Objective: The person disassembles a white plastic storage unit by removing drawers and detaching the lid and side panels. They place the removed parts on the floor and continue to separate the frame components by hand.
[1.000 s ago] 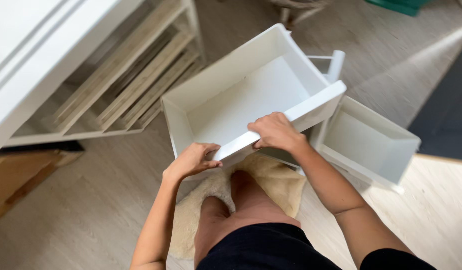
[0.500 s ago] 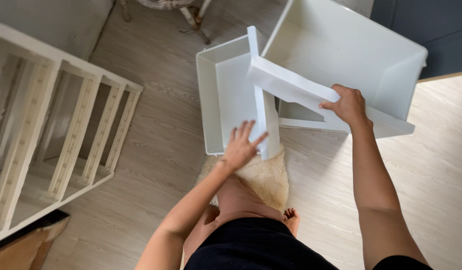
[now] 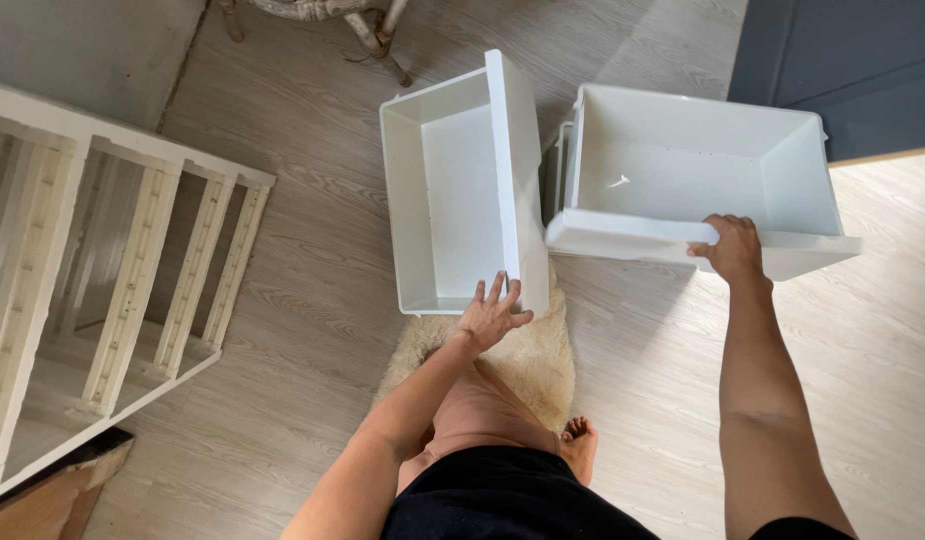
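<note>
Two white drawers sit on the floor: one drawer at about twelve o'clock, a second drawer at about two o'clock. Two hands are in view, the left hand at the first drawer's near corner, the right hand on the second drawer's front edge. One white frame lies at nine o'clock. One fleecy rug lies at six o'clock.

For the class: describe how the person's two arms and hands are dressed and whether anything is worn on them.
Both arms are bare from the upper arm down, no sleeves in view. The left hand and right hand wear no gloves; no rings, watch or bracelets are visible. Black clothing shows at the picture's bottom edge.
</note>
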